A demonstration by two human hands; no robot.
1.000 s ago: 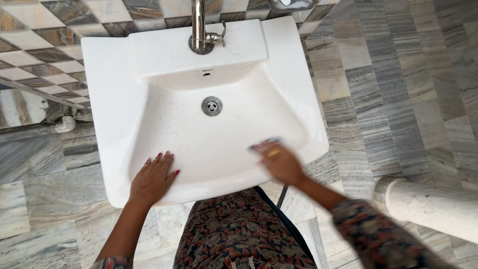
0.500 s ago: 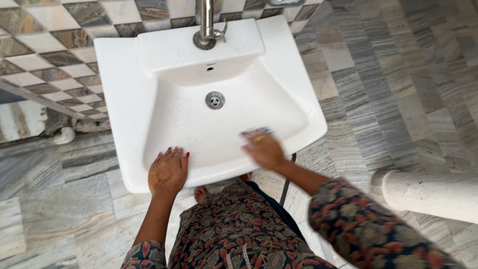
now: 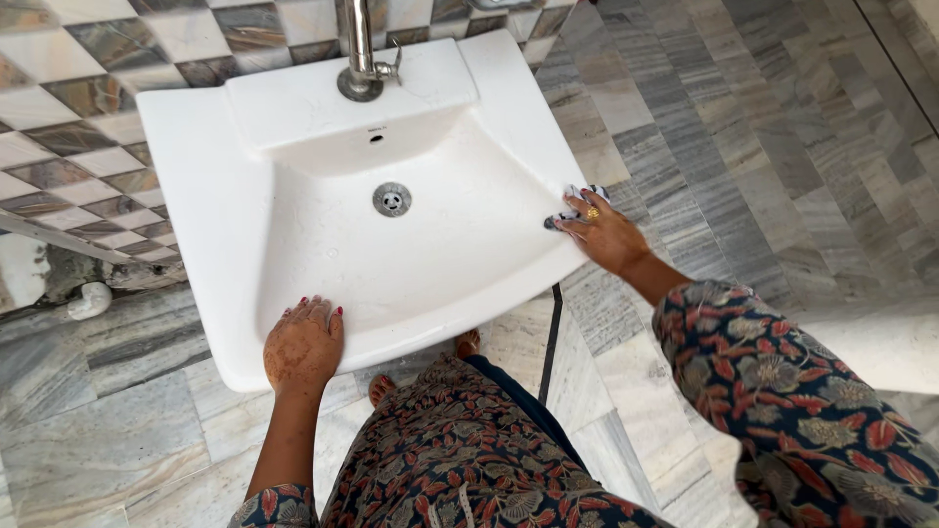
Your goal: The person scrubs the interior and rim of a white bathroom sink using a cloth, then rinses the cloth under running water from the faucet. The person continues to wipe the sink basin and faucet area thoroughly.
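A white wall-hung wash basin (image 3: 225, 205) fills the middle of the head view, with a round metal drain (image 3: 391, 198) in its bowl and a chrome tap (image 3: 360, 59) at the back. My left hand (image 3: 301, 344) lies flat on the basin's front rim, fingers spread. My right hand (image 3: 606, 233) presses a small dark-and-white cloth (image 3: 570, 207) against the basin's right rim. Both arms wear floral sleeves.
A checkered tile wall (image 3: 68, 108) stands behind and to the left of the basin. Grey marble floor (image 3: 743, 147) stretches to the right. A dark pipe (image 3: 551, 342) runs down under the basin's right corner. My bare feet (image 3: 468, 342) show below the rim.
My right hand has slid the cloth from the basin's front right rim up along the right edge. My left hand has stayed on the front rim.
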